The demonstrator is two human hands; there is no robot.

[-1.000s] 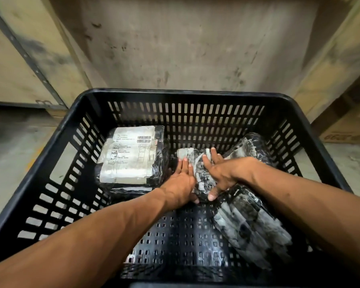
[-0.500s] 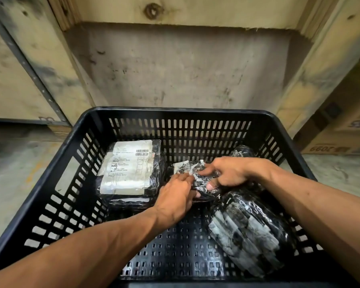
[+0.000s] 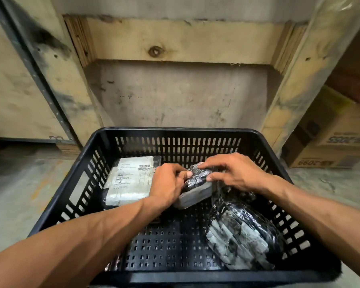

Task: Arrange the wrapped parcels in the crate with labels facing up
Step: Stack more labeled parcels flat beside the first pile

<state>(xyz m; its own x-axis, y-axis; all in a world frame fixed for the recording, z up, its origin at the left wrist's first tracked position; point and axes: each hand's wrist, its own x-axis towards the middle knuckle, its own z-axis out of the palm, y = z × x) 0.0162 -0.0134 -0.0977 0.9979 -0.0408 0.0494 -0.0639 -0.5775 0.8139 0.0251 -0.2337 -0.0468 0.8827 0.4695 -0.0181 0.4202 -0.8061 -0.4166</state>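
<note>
The small wrapped parcel (image 3: pixel 195 187) is lifted above the crate (image 3: pixel 175 132) middle, both hands (image 3: pixel 197 177) clasping it, left at its near-left end, right over its far-right end, label side unclear.

the crate (image 3: pixel 175 132) is sitting on the floor before a wooden panel (image 3: pixel 181 40). inside the crate, a labelled parcel (image 3: pixel 129 181) is lying at the back left. a small parcel (image 3: pixel 195 186) is sitting tilted at mid-back between the left hand (image 3: pixel 166 183) and right hand (image 3: pixel 235 173). a large parcel (image 3: pixel 241 235) is lying at the front right. cardboard boxes (image 3: pixel 330 140) are standing right of the crate.
</note>
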